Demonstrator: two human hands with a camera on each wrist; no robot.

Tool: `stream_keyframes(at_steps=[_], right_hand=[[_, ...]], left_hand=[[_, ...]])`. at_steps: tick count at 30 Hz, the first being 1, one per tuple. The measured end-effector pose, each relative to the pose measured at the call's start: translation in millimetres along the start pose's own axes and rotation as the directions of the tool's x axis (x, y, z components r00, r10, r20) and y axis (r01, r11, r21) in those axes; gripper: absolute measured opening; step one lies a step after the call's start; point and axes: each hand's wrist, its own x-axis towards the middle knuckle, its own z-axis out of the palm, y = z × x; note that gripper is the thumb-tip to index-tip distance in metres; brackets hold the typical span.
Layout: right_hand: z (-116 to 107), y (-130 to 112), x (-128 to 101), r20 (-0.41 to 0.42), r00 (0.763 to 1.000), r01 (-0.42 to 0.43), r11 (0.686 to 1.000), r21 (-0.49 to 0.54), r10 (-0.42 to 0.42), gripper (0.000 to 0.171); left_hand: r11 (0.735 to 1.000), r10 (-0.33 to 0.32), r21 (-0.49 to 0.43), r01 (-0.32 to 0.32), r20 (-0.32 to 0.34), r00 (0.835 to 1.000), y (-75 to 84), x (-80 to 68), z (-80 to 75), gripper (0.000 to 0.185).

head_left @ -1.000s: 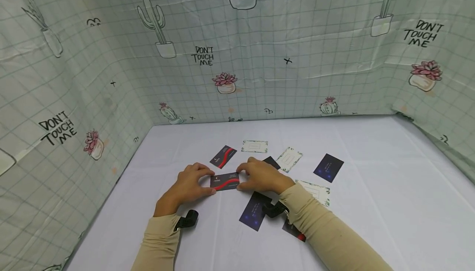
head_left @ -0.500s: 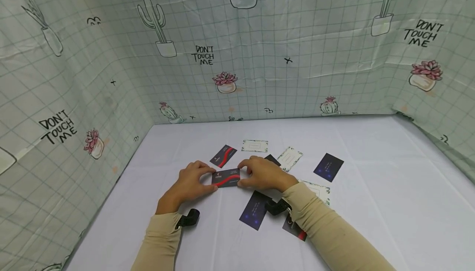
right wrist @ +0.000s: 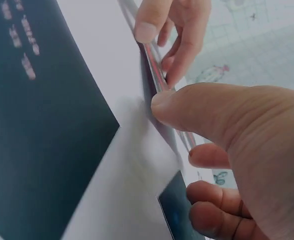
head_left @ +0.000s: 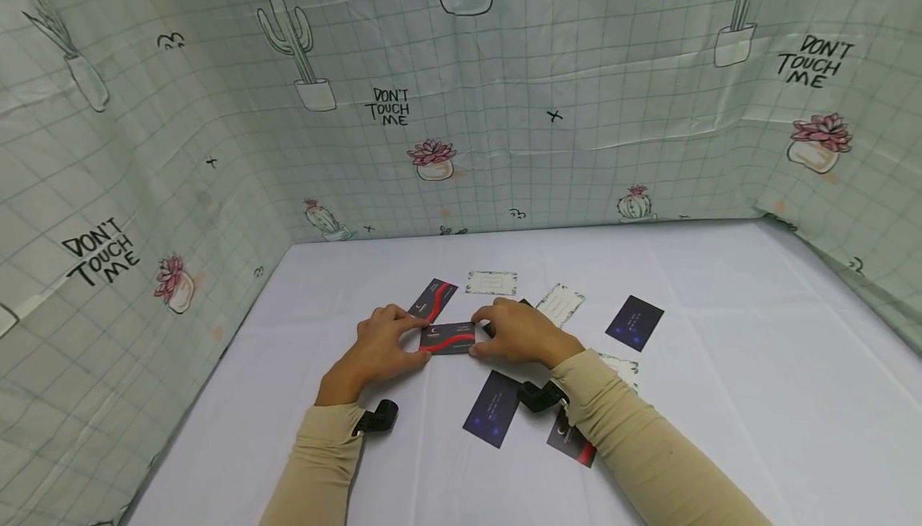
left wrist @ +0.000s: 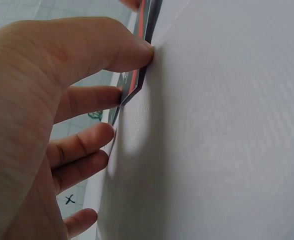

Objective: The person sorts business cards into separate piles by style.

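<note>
A black business card with a red stripe [head_left: 448,339] lies crosswise between my two hands over the white table. My left hand [head_left: 380,345] pinches its left end, thumb at the near corner and index finger at the far corner. My right hand [head_left: 524,334] holds the right end the same way. Whether the card's underside touches the cloth, I cannot tell. Just beyond it, a matching red-striped card [head_left: 435,299] lies slanted, its near end beside my left index finger. In the right wrist view, a large dark blue card [right wrist: 47,130] lies near my right thumb.
White leaf-bordered cards [head_left: 491,283] lie at the back and right. One dark blue card [head_left: 635,323] is far right, another [head_left: 493,409] nearer. Below my right forearm, a red-striped card [head_left: 571,439] is partly covered. A patterned cloth wall [head_left: 504,182] stands behind the table.
Both hands have moved the red-striped card away from me and slightly right, close to the matching slanted card. Their hold on its ends looks unchanged. The other cards stay in place.
</note>
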Motion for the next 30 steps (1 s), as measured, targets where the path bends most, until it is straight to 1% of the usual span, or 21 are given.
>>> stream_keyframes(at_steps=[6, 13, 17, 22, 26, 30], right_hand=[[0.4, 2.3, 0.2, 0.007, 1.0, -0.009, 1.0, -0.015, 0.009, 0.049], [1.9, 1.4, 0.6, 0.017, 1.0, -0.01, 1.0, -0.016, 0.01, 0.051], [1.9, 1.2, 0.6, 0.02, 1.0, -0.014, 1.0, -0.024, 0.014, 0.05], [1.2, 1.9, 0.2, 0.021, 1.0, -0.01, 1.0, -0.021, 0.01, 0.047], [0.4, 2.5, 0.0, 0.012, 1.0, -0.005, 1.0, -0.017, 0.005, 0.046], [-0.1, 2.3, 1.1, 0.002, 1.0, 0.004, 1.0, -0.013, -0.003, 0.043]], left_hand=[[1.0, -0.008, 0.001, 0.008, -0.009, 1.0, 2.4, 1.6, -1.0, 0.047], [1.0, -0.028, 0.004, 0.028, -0.002, 1.0, 2.8, 0.6, -1.3, 0.047], [0.999, -0.03, -0.013, 0.03, -0.017, 0.999, 1.9, -0.1, -1.0, 0.043], [0.999, -0.039, -0.04, 0.037, -0.056, 0.998, 1.2, 0.7, -1.9, 0.035], [0.996, -0.074, -0.054, 0.069, -0.093, 0.993, 2.6, 4.4, -4.5, 0.031], [0.99, -0.133, -0.068, 0.126, -0.117, 0.984, 6.7, 10.0, -8.3, 0.031]])
